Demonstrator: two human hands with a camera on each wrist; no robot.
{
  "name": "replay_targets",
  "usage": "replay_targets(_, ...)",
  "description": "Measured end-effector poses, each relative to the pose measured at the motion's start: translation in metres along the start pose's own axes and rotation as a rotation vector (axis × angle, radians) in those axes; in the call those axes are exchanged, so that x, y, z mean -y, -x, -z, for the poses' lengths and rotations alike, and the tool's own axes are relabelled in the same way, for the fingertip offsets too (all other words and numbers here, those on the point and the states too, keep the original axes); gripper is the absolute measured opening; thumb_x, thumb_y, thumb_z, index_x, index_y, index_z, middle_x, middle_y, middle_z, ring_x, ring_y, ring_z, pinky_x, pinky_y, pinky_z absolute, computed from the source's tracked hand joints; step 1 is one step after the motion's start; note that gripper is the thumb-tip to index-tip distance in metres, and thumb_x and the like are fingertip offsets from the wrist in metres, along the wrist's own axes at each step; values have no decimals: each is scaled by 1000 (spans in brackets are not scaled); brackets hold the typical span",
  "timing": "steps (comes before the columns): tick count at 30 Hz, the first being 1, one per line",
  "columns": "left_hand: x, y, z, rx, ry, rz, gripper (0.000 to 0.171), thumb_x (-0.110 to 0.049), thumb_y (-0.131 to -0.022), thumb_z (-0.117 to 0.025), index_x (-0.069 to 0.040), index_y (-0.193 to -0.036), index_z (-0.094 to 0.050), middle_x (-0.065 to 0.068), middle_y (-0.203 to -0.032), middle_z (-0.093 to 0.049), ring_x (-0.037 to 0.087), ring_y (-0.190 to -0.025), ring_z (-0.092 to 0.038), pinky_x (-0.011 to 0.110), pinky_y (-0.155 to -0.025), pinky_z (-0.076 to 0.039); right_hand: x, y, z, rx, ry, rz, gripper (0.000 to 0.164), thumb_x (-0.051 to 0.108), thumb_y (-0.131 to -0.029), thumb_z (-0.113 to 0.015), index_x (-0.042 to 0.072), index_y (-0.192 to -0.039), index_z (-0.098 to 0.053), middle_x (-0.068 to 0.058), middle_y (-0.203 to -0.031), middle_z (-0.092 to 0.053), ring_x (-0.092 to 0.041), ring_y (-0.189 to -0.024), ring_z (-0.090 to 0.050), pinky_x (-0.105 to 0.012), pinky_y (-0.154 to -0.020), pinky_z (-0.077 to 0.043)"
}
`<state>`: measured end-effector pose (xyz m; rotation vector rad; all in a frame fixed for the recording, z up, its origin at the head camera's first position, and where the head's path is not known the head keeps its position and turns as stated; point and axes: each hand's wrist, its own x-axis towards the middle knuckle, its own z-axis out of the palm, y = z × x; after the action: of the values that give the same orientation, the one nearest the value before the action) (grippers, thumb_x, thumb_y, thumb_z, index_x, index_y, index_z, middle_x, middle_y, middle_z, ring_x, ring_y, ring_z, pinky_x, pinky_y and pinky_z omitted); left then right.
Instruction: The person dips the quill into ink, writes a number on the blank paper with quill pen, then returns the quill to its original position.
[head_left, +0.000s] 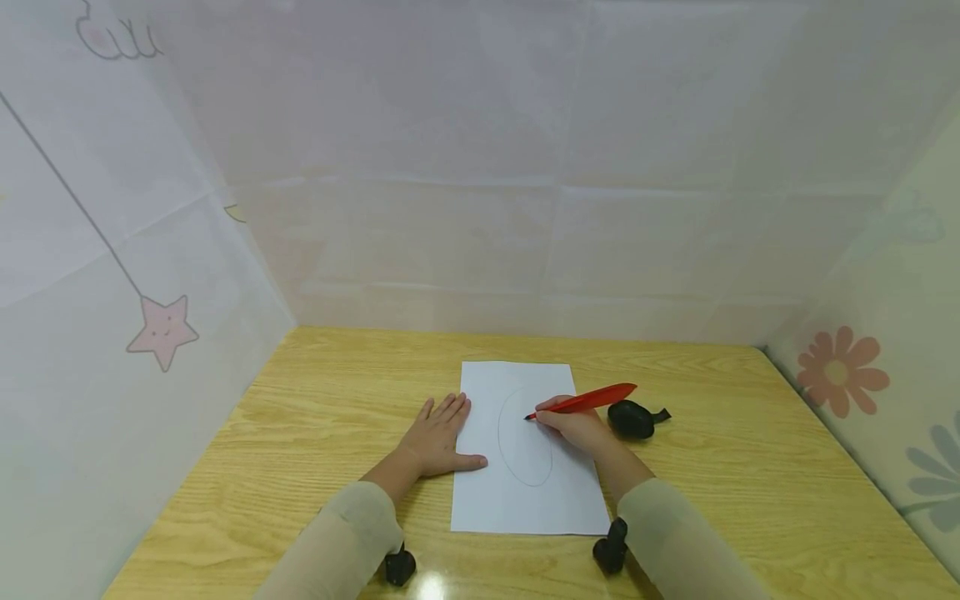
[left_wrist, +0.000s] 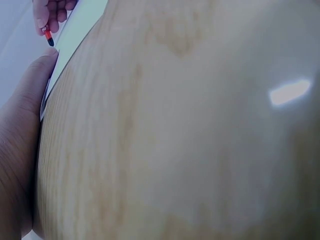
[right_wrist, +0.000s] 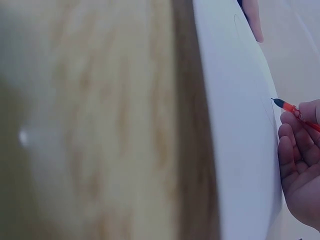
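A sheet of white paper [head_left: 480, 504] lies on the wooden table, with a thin, tall oval line [head_left: 499, 433] drawn on it. My right hand [head_left: 579, 428] pinches a red feather pen [head_left: 598, 398] over the upper part of the sheet. Its dark tip points left, inside the oval in the head view. In the right wrist view, the black tip of the pen [right_wrist: 279, 102] is close over the paper, thumb and fingers around the red shaft. Flat at the sheet's left edge rests my left hand [head_left: 437, 439], fingers straight and thumb on the paper.
A black rounded object [head_left: 632, 419] with a short tail sits right of the paper, just beyond the right hand. Small black devices [head_left: 400, 566] are worn at both wrists. Printed cloth [head_left: 480, 250] hangs behind and beside the wooden table [head_left: 337, 375].
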<state>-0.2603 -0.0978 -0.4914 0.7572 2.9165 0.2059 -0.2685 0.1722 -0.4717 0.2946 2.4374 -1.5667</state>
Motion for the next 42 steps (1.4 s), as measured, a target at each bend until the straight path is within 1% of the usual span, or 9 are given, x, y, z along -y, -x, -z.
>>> replay_targets(4, 0, 0, 1, 6, -4, 2, 110, -83, -81, -45, -9, -158, -16, 5, -166, -14, 22, -154, -11, 51, -124, -7, 3, 1, -1, 17, -12, -2, 25, 26, -87, -72, 12, -107, -74, 2, -93, -70, -16, -84, -55, -23, -71, -45)
replay_targets(7, 0, 0, 0, 11, -1, 4, 110, -82, -81, -46, -9, -158, -16, 5, -166, -14, 22, -154, -10, 51, -124, -6, 4, 0, -3, 26, -22, 3, 25, 25, -87, -72, 10, -107, -73, 2, -89, -69, -16, -81, -54, -23, -69, -44)
replay_targets(13, 2, -2, -5, 11, 10, 7, 111, -81, -81, -47, -10, -158, -14, 5, -166, -11, 22, -155, -8, 50, -124, -3, 2, -2, -6, 16, -31, 4, 24, 25, -86, -73, 11, -106, -74, 0, -93, -70, -17, -86, -56, -23, -72, -46)
replay_targets(17, 3, -3, -7, -5, 15, -1, 111, -82, -80, -47, -9, -158, -16, 6, -166, -13, 23, -154, -10, 51, -124, -4, 2, -4, -9, 16, -25, 3, 24, 26, -86, -73, 13, -106, -74, -2, -98, -71, -19, -91, -57, -24, -75, -47)
replay_targets(20, 4, -4, -9, -9, 18, -7, 112, -84, -80, -45, -9, -158, -15, 6, -166, -12, 23, -154, -9, 52, -124, -3, 3, -5, -11, 18, -13, 8, 25, 27, -87, -72, 13, -107, -73, -2, -100, -71, -20, -95, -57, -24, -77, -48)
replay_targets(25, 5, -5, -11, -18, 17, -11, 113, -85, -79, -43, -10, -158, -14, 5, -166, -12, 23, -155, -8, 52, -124, -3, 5, -4, -13, 24, -12, 12, 24, 26, -88, -71, 13, -108, -73, -3, -100, -70, -20, -94, -56, -24, -77, -47)
replay_targets(29, 4, -4, -9, -12, 13, -10, 112, -84, -80, -45, -9, -158, -16, 6, -166, -13, 23, -154, -10, 52, -124, -5, 6, -4, -15, 31, -18, 20, 23, 25, -88, -71, 12, -107, -73, -4, -99, -70, -21, -93, -55, -25, -76, -47)
replay_targets(35, 0, -2, -1, 6, -10, 2, 110, -82, -81, -45, -9, -158, -15, 6, -166, -13, 22, -154, -10, 52, -124, -6, 6, -5, -17, 37, -29, 23, 24, 26, -87, -72, 13, -107, -72, -4, -104, -69, -22, -101, -55, -27, -81, -47)
replay_targets(42, -1, -1, 0, 6, -15, 5, 110, -84, -81, -43, -9, -158, -16, 5, -166, -14, 22, -154, -11, 51, -124, -7, 8, -3, -18, 44, -30, 31, 24, 23, -87, -72, 11, -107, -72, -5, -101, -69, -21, -96, -55, -25, -76, -47)
